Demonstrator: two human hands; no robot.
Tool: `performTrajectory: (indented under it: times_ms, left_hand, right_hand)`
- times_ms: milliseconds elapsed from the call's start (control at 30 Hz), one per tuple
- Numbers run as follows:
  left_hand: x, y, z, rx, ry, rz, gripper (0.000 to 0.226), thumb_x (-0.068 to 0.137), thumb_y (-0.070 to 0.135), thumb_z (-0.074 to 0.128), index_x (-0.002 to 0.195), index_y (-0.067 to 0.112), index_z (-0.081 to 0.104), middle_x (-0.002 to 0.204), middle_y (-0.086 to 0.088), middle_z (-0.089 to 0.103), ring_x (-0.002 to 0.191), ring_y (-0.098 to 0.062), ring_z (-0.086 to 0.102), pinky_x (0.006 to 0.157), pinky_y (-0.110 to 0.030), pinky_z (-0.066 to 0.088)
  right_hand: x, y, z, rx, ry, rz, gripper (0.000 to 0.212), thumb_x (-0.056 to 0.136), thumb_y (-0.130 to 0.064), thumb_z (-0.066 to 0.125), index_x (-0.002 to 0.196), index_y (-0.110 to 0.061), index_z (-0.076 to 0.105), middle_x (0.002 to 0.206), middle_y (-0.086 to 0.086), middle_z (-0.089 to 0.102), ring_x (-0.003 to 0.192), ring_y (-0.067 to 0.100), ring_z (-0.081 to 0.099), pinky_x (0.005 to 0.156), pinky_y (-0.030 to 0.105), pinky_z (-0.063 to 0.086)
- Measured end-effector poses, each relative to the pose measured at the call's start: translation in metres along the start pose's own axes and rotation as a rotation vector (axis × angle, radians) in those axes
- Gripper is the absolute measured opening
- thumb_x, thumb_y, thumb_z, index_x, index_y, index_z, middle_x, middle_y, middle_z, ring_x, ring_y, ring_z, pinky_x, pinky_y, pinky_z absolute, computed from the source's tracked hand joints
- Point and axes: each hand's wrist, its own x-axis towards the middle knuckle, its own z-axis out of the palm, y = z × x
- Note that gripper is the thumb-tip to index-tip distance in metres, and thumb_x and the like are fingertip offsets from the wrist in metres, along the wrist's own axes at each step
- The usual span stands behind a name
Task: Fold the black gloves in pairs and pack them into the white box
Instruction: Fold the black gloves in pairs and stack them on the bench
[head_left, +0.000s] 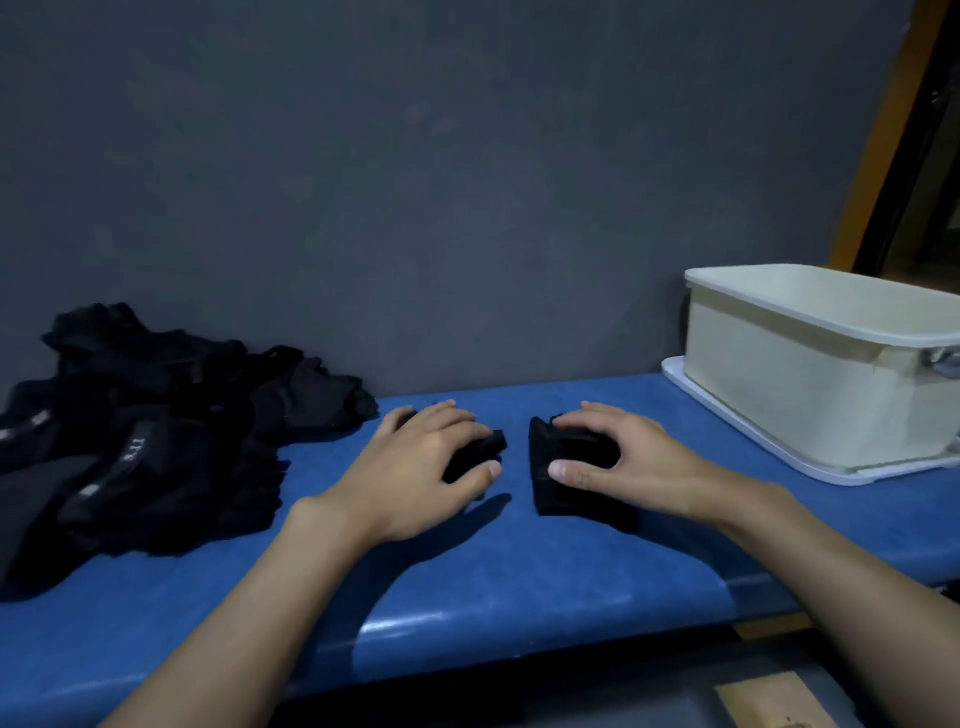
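Observation:
Two black gloves lie side by side on the blue bench. My left hand covers the left glove, fingers curved over it and thumb against its near edge. My right hand lies on the right glove, with its thumb on the glove's left part and its fingers curled over the top. A heap of black gloves sits at the left of the bench. The white box stands at the right, and its inside is hidden from here.
The box sits on a white lid or tray at the bench's right end. A grey wall rises directly behind the blue bench. The bench's front edge runs just below my forearms, with floor beyond it.

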Motion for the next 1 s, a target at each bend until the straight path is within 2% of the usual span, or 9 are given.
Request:
performTrajectory:
  times_ms: [100, 200, 267, 433, 533, 633, 733, 833, 1000]
  left_hand:
    - [-0.019, -0.026, -0.019, 0.051, 0.109, -0.077, 0.075, 0.079, 0.07, 0.018, 0.132, 0.033, 0.058, 0.144, 0.015, 0.049, 0.146, -0.008, 0.029, 0.119, -0.039, 0.015]
    - [-0.041, -0.055, -0.04, 0.162, 0.211, -0.137, 0.064, 0.082, 0.063, 0.025, 0.123, 0.033, 0.065, 0.136, 0.012, 0.056, 0.14, -0.011, 0.038, 0.115, -0.034, 0.014]
    - [-0.056, -0.072, -0.051, 0.204, 0.257, -0.184, 0.051, 0.086, 0.056, 0.034, 0.116, 0.032, 0.067, 0.129, 0.012, 0.059, 0.135, -0.014, 0.043, 0.117, -0.039, 0.018]
    - [-0.091, -0.103, -0.07, 0.269, 0.313, -0.313, 0.026, 0.092, 0.037, 0.059, 0.113, 0.026, 0.07, 0.127, 0.006, 0.061, 0.133, -0.017, 0.047, 0.118, -0.047, 0.021]
    - [-0.103, -0.116, -0.069, 0.287, 0.271, -0.351, 0.029, 0.092, 0.037, 0.06, 0.116, 0.026, 0.069, 0.128, 0.006, 0.06, 0.134, -0.016, 0.046, 0.119, -0.047, 0.021]
    - [-0.108, -0.127, -0.063, 0.288, 0.203, -0.376, 0.033, 0.091, 0.042, 0.059, 0.121, 0.03, 0.066, 0.131, 0.007, 0.058, 0.137, -0.016, 0.042, 0.12, -0.047, 0.019]
    - [-0.109, -0.132, -0.057, 0.298, 0.134, -0.408, 0.037, 0.093, 0.047, 0.053, 0.128, 0.036, 0.06, 0.137, 0.01, 0.051, 0.14, -0.014, 0.034, 0.121, -0.046, 0.013]
    - [-0.107, -0.135, -0.055, 0.299, 0.119, -0.407, 0.039, 0.094, 0.048, 0.051, 0.131, 0.037, 0.057, 0.14, 0.011, 0.048, 0.141, -0.014, 0.031, 0.122, -0.046, 0.009]
    - [-0.105, -0.134, -0.057, 0.294, 0.123, -0.419, 0.04, 0.095, 0.048, 0.049, 0.133, 0.037, 0.054, 0.14, 0.011, 0.046, 0.141, -0.014, 0.03, 0.122, -0.046, 0.008]
  right_hand:
    - [0.018, -0.023, 0.021, 0.041, 0.009, -0.062, 0.067, 0.07, -0.081, 0.053, 0.122, -0.039, 0.059, 0.134, -0.014, 0.055, 0.139, 0.006, 0.035, 0.116, 0.036, 0.028]
    - [0.034, -0.056, 0.04, 0.116, -0.023, -0.135, 0.048, 0.083, -0.06, 0.06, 0.123, -0.034, 0.06, 0.126, -0.026, 0.052, 0.13, -0.002, 0.041, 0.109, 0.025, 0.031]
    - [0.045, -0.08, 0.053, 0.145, -0.058, -0.17, 0.039, 0.089, -0.046, 0.062, 0.124, -0.029, 0.062, 0.124, -0.023, 0.056, 0.123, -0.001, 0.049, 0.105, 0.027, 0.039]
    - [0.084, -0.118, 0.095, 0.158, -0.092, -0.232, 0.038, 0.086, -0.049, 0.062, 0.118, -0.03, 0.064, 0.12, -0.02, 0.062, 0.116, 0.002, 0.056, 0.106, 0.035, 0.043]
    - [0.104, -0.135, 0.111, 0.115, -0.1, -0.267, 0.036, 0.088, -0.044, 0.062, 0.121, -0.029, 0.062, 0.123, -0.02, 0.059, 0.118, 0.001, 0.052, 0.107, 0.031, 0.04]
    - [0.123, -0.146, 0.125, 0.042, -0.105, -0.307, 0.036, 0.09, -0.039, 0.062, 0.122, -0.025, 0.062, 0.129, -0.013, 0.053, 0.123, 0.007, 0.048, 0.109, 0.035, 0.037]
    - [0.138, -0.149, 0.136, -0.128, -0.146, -0.308, 0.037, 0.091, -0.042, 0.059, 0.125, -0.028, 0.061, 0.148, -0.008, 0.038, 0.141, 0.011, 0.026, 0.117, 0.041, 0.021]
    - [0.148, -0.148, 0.143, -0.246, -0.19, -0.292, 0.04, 0.093, -0.043, 0.056, 0.13, -0.028, 0.059, 0.157, -0.007, 0.024, 0.148, 0.014, 0.006, 0.117, 0.044, 0.009]
    - [0.152, -0.142, 0.148, -0.287, -0.208, -0.261, 0.05, 0.097, -0.035, 0.048, 0.145, -0.019, 0.044, 0.155, -0.011, 0.029, 0.144, 0.013, 0.011, 0.113, 0.043, 0.016]
